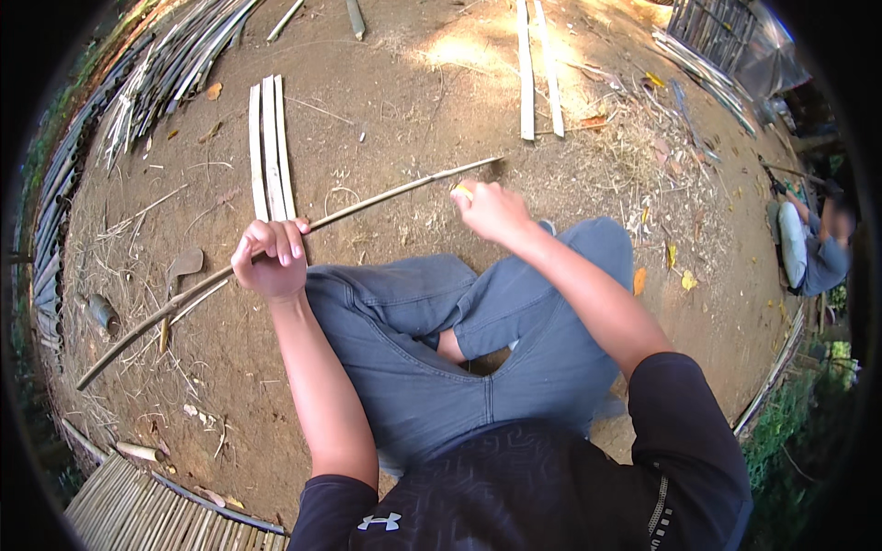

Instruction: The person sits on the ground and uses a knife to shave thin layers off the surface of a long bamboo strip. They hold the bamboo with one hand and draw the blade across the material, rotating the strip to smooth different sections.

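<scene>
I sit cross-legged on bare earth with a long, thin bamboo stick (386, 195) slanting across in front of me. My left hand (271, 257) is closed round it near my left knee, its lower end reaching out to the left. The stick's far tip rises to the right, past my right hand (496, 213). That hand is closed beside the tip, apart from the stick. A small yellow thing (465, 191) pokes out of its fingers; the rest is hidden by the fist. Three pale split bamboo strips (269, 147) lie just beyond my left hand.
A flat-bladed tool (186, 264) and a dark bottle (103, 314) lie to the left. Bundled bamboo strips (175, 64) are heaped far left. Two pale strips (526, 73) lie ahead, near shavings (606, 170). A slatted mat (152, 510) is lower left. Another person (818, 243) sits far right.
</scene>
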### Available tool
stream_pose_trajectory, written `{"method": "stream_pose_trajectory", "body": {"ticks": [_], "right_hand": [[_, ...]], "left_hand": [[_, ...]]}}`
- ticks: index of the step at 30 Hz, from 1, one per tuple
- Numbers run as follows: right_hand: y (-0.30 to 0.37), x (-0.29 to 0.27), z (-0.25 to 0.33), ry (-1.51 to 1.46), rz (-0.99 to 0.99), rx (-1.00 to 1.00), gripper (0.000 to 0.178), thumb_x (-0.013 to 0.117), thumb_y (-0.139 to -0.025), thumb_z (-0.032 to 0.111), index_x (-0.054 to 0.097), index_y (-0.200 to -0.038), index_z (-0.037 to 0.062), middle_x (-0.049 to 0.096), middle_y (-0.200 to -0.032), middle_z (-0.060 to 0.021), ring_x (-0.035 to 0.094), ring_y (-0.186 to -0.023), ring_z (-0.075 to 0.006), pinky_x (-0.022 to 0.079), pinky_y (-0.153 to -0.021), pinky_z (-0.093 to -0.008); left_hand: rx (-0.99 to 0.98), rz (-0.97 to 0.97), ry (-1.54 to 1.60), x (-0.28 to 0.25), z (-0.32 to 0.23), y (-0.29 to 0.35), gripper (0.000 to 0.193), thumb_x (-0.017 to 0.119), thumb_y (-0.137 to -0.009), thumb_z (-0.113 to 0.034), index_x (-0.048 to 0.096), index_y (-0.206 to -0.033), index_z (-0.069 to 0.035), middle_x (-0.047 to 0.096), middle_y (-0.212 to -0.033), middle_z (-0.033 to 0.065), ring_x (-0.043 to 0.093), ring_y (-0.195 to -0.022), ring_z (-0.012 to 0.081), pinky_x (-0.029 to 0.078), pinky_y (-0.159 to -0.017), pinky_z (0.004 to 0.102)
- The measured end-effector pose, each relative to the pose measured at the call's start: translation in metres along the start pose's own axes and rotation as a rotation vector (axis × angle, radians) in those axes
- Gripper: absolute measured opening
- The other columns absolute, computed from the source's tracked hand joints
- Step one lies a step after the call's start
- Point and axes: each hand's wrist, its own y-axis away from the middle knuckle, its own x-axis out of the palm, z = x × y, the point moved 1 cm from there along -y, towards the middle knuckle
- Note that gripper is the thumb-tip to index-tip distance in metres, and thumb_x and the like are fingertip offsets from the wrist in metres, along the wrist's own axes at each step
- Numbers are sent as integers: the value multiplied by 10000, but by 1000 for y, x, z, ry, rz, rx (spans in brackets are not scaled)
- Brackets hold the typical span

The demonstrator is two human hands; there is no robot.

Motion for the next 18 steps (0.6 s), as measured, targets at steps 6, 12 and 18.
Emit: {"method": "stream_pose_trajectory", "body": {"ticks": [6, 12, 18], "right_hand": [[-18, -3, -52, 98, -41, 112, 433, 416, -983, 384, 646, -1070, 27, 674, -1088, -203, 643, -1042, -359, 495, -887, -491], [-15, 4, -28, 57, -38, 1, 456, 401, -992, 406, 612, -1106, 18, 689, -1018, -211, 671, -968, -363, 530, -819, -480], [-21, 28, -20, 128, -127, 35, 406, 420, -992, 348, 588, -1087, -9, 701, -959, -208, 697, -908, -341, 558, -755, -444]], "left_hand": [[10, -13, -13, 2, 8, -6, 359, 382, -919, -353, 431, -661, -108, 460, -518, 43, 495, -520, 206, 477, -763, 424], [11, -285, 19, 2, 6, -13, 363, 446, -907, -358, 416, -615, -145, 385, -494, -11, 420, -514, 159, 445, -780, 391], [19, -444, -4, -2, 2, -11, 344, 508, -886, -321, 420, -594, -162, 355, -488, -23, 396, -487, 144, 461, -707, 384]]}}
